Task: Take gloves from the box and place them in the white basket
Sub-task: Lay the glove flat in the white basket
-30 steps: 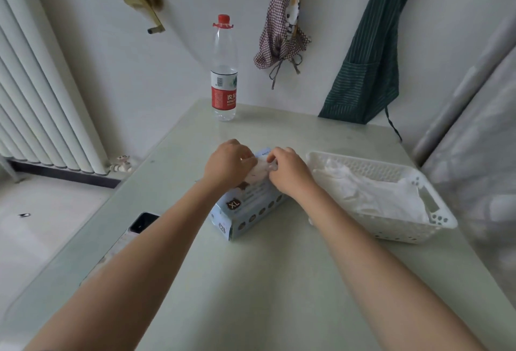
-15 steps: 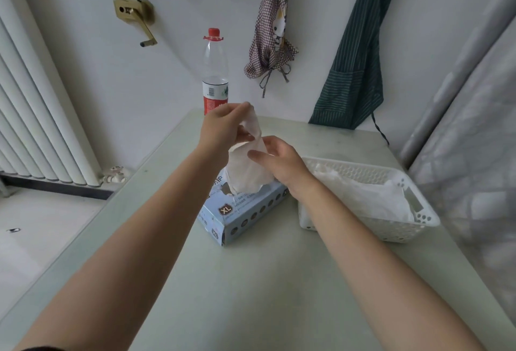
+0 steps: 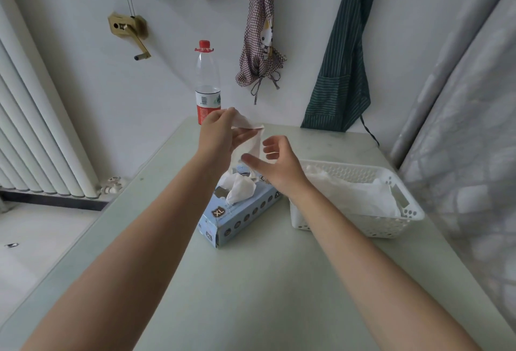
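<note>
A pale green table [image 3: 251, 295] fills the lower half of the frame, with a white radiator [image 3: 36, 133] at the left edge and a grey curtain [image 3: 469, 127] down the right. On the wall at upper right hangs a dark green striped apron [image 3: 343, 71], and a checked apron [image 3: 259, 43] hangs near the top centre. The white basket [image 3: 402, 216] sits right of centre on the table, with white gloves [image 3: 360, 197] already lying inside it. Just left of it lies the blue box [image 3: 240, 219] (marked XL), another glove [image 3: 240, 188] bunched up out of its opening. A plastic bottle [image 3: 207, 82] stands at the table's far edge. Above the box, the left hand [image 3: 220, 133] pinches a thin white glove [image 3: 251, 133] between thumb and fingers. The right hand [image 3: 276, 163] hovers beside it, fingers loosely spread and holding nothing.
</note>
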{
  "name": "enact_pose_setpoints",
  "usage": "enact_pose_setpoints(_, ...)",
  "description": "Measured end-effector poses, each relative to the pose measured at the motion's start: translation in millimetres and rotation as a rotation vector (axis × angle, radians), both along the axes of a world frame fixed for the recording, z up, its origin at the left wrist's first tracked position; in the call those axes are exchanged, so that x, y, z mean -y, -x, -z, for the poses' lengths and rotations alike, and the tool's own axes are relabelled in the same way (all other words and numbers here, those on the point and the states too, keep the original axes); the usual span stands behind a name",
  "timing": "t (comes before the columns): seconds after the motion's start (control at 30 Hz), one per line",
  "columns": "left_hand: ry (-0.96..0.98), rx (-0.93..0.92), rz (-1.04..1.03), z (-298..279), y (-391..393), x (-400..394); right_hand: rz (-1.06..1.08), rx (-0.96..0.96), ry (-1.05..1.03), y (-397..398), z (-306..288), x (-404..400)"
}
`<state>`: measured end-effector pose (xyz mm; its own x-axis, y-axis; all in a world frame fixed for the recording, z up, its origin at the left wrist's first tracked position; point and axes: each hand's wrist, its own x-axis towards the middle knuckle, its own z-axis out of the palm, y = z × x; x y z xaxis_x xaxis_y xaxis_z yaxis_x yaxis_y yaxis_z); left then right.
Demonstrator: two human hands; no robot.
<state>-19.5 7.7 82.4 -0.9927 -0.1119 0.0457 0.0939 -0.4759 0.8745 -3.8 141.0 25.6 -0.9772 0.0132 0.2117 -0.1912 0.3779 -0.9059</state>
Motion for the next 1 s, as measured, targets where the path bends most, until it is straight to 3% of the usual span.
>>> enact_pose_setpoints(0.17,0.007,-0.025,0.026,-6,-6,-9,0.162,0.025,-0.070,-3,-3,-5)
enact_pose_setpoints(0.3,0.009,0.002,-0.036,-3,-1,-1,0.267,0.004,0.036,-8,-11,-17)
enact_pose_setpoints(0.5,0.149,0.166,0.050,5,-3,2,0.261,-0.020,0.054,-15,-39,-30)
enact_pose_setpoints(0.67,0.607,0.127,-0.035,9,-7,-6,0.180,-0.018,0.078,-22,-65,-38)
enact_pose_setpoints(0.73,0.563,0.018,0.085,5,-12,-9,0.120,-0.021,0.052,-23,-73,-38)
enact_pose_setpoints(0.87,0.510,-0.199,0.522,1,-18,-16,0.051,-0.070,-0.085,-24,-83,-36)
enact_pose_setpoints(1.0,0.543,-0.223,0.612,10,-17,-17,0.087,-0.095,-0.059,-22,-88,-43)
